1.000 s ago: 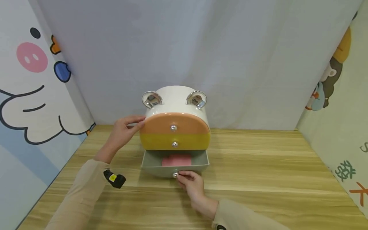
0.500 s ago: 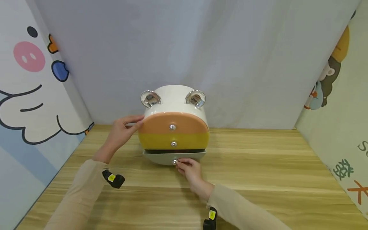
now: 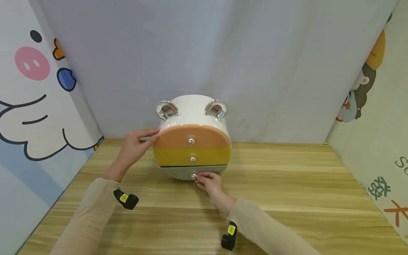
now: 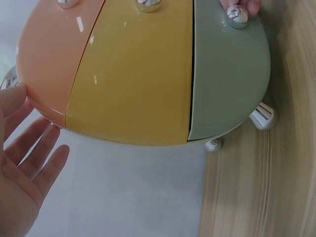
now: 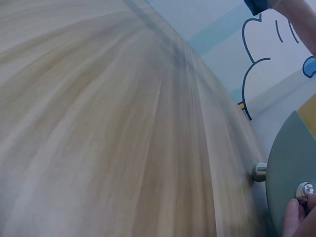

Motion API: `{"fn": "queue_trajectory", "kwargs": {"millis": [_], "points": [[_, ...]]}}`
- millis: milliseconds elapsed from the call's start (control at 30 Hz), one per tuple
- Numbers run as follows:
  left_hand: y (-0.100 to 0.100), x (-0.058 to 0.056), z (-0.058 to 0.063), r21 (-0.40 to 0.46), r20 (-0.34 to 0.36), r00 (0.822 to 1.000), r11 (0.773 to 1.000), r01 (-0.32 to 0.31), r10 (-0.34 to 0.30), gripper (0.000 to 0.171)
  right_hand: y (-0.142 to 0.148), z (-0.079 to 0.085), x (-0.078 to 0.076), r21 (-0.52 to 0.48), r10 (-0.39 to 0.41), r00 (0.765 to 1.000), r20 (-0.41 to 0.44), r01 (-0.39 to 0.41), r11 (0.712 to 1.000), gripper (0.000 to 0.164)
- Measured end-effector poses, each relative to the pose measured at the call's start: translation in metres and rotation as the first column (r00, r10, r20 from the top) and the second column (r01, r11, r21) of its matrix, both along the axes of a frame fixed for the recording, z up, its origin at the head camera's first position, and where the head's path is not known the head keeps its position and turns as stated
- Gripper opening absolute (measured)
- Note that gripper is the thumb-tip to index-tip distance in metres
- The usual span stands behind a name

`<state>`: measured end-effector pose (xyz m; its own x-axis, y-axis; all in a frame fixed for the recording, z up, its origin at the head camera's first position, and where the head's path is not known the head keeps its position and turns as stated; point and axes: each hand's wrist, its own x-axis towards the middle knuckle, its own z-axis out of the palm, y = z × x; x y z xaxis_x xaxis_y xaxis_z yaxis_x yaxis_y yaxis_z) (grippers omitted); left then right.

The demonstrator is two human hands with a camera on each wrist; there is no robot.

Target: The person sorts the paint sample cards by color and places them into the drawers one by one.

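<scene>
A small rounded drawer box [image 3: 194, 109] with a white top and silver ears stands on the wooden table. Its orange drawer [image 3: 173, 136] and yellow drawer [image 3: 173, 156] are closed. A thin dark gap runs above the grey-green bottom drawer [image 3: 174, 172]. My right hand [image 3: 211, 185] pinches that drawer's silver knob [image 3: 193, 175]. My left hand [image 3: 135, 146] touches the box's upper left side; in the left wrist view its fingers [image 4: 52, 168] are nearly straight, with the thumb by the orange front. The drawer's inside is hidden.
Silver feet [image 4: 263, 116] carry the box above the wooden table [image 3: 287, 198]. Behind it hangs a pale grey curtain [image 3: 271, 63]. Cartoon-printed panels [image 3: 32, 106] stand at both sides. A black camera [image 3: 126, 199] is strapped to the left wrist.
My right hand has pushed the bottom drawer inward from well out to nearly closed, hiding the pink thing inside. The left hand has stayed at the box's side.
</scene>
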<state>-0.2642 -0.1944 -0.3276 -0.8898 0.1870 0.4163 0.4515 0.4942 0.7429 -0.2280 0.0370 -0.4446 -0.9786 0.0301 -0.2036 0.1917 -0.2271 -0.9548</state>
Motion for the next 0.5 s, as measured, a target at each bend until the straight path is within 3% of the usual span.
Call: {"fn": "queue_trajectory", "kwargs": {"millis": [333, 500], "points": [[0.0033, 0.0068, 0.0054, 0.0, 0.001, 1.0, 1.0, -0.001, 0.001, 0.029, -0.0022, -0.0012, -0.003, -0.04, -0.019, 0.999, 0.044, 0.021, 0.999, 0.019], [0.0009, 0.0048, 0.0037, -0.007, -0.008, 1.0, 1.0, -0.002, 0.002, 0.03, -0.0021, -0.0014, -0.0058, -0.033, -0.011, 0.999, 0.044, 0.013, 0.999, 0.019]]}}
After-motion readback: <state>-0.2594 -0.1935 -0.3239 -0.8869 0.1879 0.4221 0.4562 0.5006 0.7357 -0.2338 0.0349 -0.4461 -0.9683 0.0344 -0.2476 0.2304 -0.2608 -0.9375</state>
